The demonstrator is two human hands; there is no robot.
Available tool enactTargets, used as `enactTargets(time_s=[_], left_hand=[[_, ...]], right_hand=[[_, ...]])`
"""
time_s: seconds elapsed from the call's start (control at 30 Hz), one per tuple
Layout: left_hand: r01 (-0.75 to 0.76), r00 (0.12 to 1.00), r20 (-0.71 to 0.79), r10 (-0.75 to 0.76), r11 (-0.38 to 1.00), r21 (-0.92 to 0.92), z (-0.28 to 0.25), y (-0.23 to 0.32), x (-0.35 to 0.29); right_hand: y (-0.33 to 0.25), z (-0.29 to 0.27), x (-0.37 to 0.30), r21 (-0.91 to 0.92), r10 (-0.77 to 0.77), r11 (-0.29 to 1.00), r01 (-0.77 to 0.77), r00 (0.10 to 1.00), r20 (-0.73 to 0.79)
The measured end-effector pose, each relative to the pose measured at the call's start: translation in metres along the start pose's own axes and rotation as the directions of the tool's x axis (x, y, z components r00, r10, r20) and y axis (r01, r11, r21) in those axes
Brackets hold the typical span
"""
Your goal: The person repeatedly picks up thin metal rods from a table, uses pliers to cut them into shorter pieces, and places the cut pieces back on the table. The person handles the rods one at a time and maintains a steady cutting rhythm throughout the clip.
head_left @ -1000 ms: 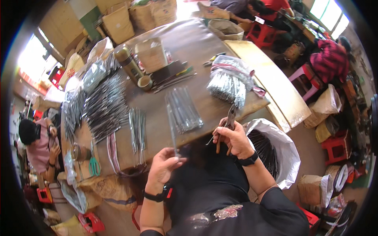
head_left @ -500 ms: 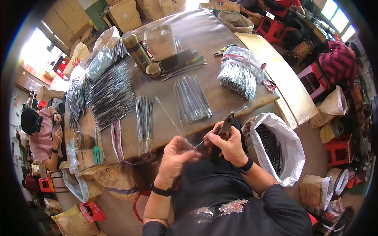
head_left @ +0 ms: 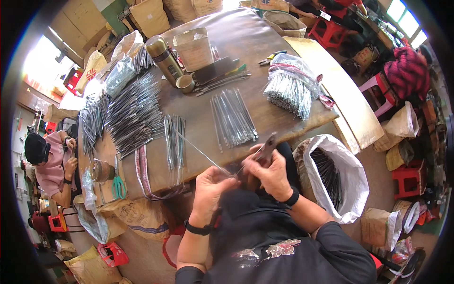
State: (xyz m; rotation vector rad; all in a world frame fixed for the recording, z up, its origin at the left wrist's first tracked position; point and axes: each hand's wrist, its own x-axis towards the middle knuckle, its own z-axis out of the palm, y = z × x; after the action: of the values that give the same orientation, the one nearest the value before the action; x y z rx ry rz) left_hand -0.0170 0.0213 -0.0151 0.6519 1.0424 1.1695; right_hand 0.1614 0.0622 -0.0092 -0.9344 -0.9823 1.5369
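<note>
My left hand [head_left: 212,188] pinches a thin metal rod [head_left: 201,151] near its lower end, and the rod slants up to the left over the table. In my right hand [head_left: 273,177] is a pair of pliers [head_left: 268,146], its head pointing up and away from me. The fingertips of both hands nearly meet in front of my lap; what lies between them is blurred. Beyond my hands a flat row of metal rods [head_left: 232,116] lies on the table. A smaller bundle of rods [head_left: 175,144] is left of it, under the held rod's tip.
A large heap of rods [head_left: 135,111] covers the table's left side, with a flask [head_left: 164,59] and a cup [head_left: 185,84] behind. A bagged bundle of rods [head_left: 288,90] lies at right. An open white sack [head_left: 357,189] stands right of me; another person [head_left: 52,161] sits at left.
The rod in my left hand has tilted lower and further left. My right hand, still with the pliers, has shifted slightly left.
</note>
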Motion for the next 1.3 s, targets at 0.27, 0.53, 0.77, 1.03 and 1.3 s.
enactTargets(time_s=[0.27,0.53,0.77,1.03,1.3], left_hand=[[0.105,0.980,0.150,-0.134,0.977,0.183,0.004,-0.004,-0.004],[0.206,0.944,0.229,-0.236,0.967,0.147,0.010,0.001,-0.006],[0.227,0.954,0.236,-0.186,0.961,-0.156,0.008,-0.007,-0.006],[0.358,0.933,0.138,-0.332,0.891,-0.277,-0.004,-0.021,0.000],[0.365,0.930,0.143,-0.340,0.898,-0.244,-0.003,-0.015,-0.001]], right_hand=[[-0.007,-0.020,0.018,-0.030,0.175,0.984,-0.174,0.984,0.033],[0.000,-0.027,0.015,0.072,0.360,0.925,-0.373,0.921,0.148],[0.010,-0.019,0.015,0.079,0.352,0.926,-0.369,0.921,0.167],[0.013,-0.009,0.009,-0.025,0.292,0.956,-0.293,0.934,0.206],[0.017,-0.021,0.027,0.304,0.267,0.910,-0.281,0.960,0.088]])
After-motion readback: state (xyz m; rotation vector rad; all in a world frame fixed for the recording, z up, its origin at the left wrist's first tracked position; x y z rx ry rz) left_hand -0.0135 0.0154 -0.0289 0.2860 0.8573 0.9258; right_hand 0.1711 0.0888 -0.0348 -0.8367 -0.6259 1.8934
